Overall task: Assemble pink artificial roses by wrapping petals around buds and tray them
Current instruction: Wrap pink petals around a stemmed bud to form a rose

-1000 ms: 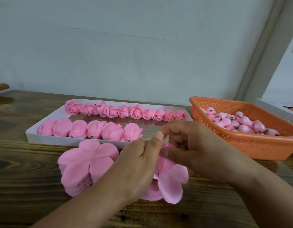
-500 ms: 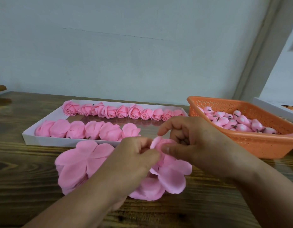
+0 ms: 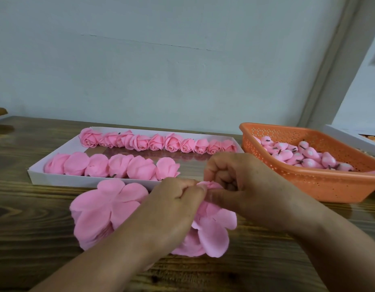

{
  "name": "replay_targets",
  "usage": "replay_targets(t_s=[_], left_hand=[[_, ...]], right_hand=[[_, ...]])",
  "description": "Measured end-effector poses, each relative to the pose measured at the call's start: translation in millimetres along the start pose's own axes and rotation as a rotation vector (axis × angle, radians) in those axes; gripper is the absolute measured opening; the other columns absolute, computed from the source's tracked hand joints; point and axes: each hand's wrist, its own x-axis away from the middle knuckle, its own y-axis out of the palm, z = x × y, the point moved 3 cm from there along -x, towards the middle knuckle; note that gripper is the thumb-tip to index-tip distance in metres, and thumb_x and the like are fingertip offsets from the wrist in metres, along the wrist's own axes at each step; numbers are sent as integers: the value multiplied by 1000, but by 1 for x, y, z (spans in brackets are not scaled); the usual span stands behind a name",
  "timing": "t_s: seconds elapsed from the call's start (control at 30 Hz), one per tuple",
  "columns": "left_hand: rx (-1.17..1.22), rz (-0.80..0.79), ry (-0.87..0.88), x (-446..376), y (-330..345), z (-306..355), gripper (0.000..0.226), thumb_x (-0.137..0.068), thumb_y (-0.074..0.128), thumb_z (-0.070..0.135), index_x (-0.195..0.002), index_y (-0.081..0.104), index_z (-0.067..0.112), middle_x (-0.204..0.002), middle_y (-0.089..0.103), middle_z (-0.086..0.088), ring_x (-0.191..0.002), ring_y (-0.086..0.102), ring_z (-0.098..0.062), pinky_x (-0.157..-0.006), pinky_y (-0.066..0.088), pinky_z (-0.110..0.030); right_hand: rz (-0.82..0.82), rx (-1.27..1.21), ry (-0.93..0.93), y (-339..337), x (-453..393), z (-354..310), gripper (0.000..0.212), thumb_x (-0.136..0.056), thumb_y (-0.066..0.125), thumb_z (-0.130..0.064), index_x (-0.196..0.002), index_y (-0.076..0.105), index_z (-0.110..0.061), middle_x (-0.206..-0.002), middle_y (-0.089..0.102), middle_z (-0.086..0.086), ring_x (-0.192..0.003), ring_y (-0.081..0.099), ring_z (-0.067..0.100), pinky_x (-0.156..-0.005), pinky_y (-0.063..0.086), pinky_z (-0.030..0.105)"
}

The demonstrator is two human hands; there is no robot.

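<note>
My left hand [image 3: 174, 205] and my right hand [image 3: 241, 182] meet over a half-wrapped pink rose [image 3: 211, 224]; both pinch its folded petals at the top while loose petals hang below. The bud inside is hidden by fingers and petals. A stack of flat pink petal pieces [image 3: 104, 209] lies on the table to the left. Behind it the white tray [image 3: 56, 179] holds a back row of finished roses [image 3: 157, 142] and a front row of several more [image 3: 110, 166].
An orange perforated basket [image 3: 321, 184] with several pink buds [image 3: 304, 157] stands at the right. A white box edge [image 3: 350, 135] shows behind it. The wooden table [image 3: 24, 228] meets a pale wall at the back.
Both hands have closed in on the rose, folding more petals up around the bud. The hanging petals sit lower and further right than before.
</note>
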Motion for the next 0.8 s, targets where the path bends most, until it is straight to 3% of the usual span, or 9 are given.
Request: replay_targets(t_s=[0.1, 0.23, 0.33, 0.43, 0.53, 0.7, 0.8], left_hand=[[202, -33, -104, -4, -1, -6, 46, -91, 41, 40, -90, 66, 2, -76, 63, -8, -62, 55, -19, -52, 39, -27], [337, -116, -120, -4, -3, -9, 34, -95, 46, 19, -76, 64, 0, -59, 53, -14, -50, 42, -22, -52, 20, -26], [392, -200, -114, -4, -2, -7, 25, -94, 54, 16, -82, 72, 4, -60, 61, -11, -43, 48, -17, -48, 28, -20], [426, -225, -137, -4, -2, -8, 23, -93, 56, 20, -82, 74, 10, -62, 64, -8, -45, 50, -16, -49, 30, -19], [440, -238, -148, -4, -1, -10, 22, -91, 58, 25, -88, 75, 11, -73, 66, -15, -58, 52, -22, -53, 27, -27], [453, -240, -148, -5, -1, -11, 23, -83, 64, 29, -91, 76, 12, -98, 70, -26, -80, 58, -30, -70, 31, -45], [470, -269, -138, -6, -2, -12, 25, -78, 66, 32, -88, 76, 12, -81, 72, -19, -66, 61, -23, -59, 40, -33]], right_hand=[[14, -92, 24, -5, -1, 2, 18, -83, 68, -16, -72, 55, -21, -57, 51, 9, -49, 41, 15, -46, 31, 32], [-6, -194, 10, -7, -1, 3, 22, -82, 69, -12, -70, 57, -25, -55, 53, 10, -46, 43, 16, -44, 34, 31], [-11, -241, -2, -8, -1, 4, 21, -82, 70, -11, -71, 58, -25, -54, 56, 5, -43, 46, 11, -40, 39, 24], [-11, -296, 12, -9, -2, 6, 16, -81, 69, -11, -72, 58, -19, -56, 57, 13, -41, 48, 12, -39, 39, 22], [-35, -341, 62, -9, -2, 9, 10, -80, 69, -14, -79, 60, -16, -63, 57, 28, -41, 48, 14, -40, 39, 23], [-48, -379, 110, -9, -2, 11, 16, -75, 72, -14, -73, 60, -4, -60, 61, 23, -38, 45, 16, -38, 38, 22], [-21, -454, 132, -8, -2, 10, 23, -62, 73, -25, -68, 57, -9, -58, 60, 21, -35, 44, 16, -36, 37, 19]])
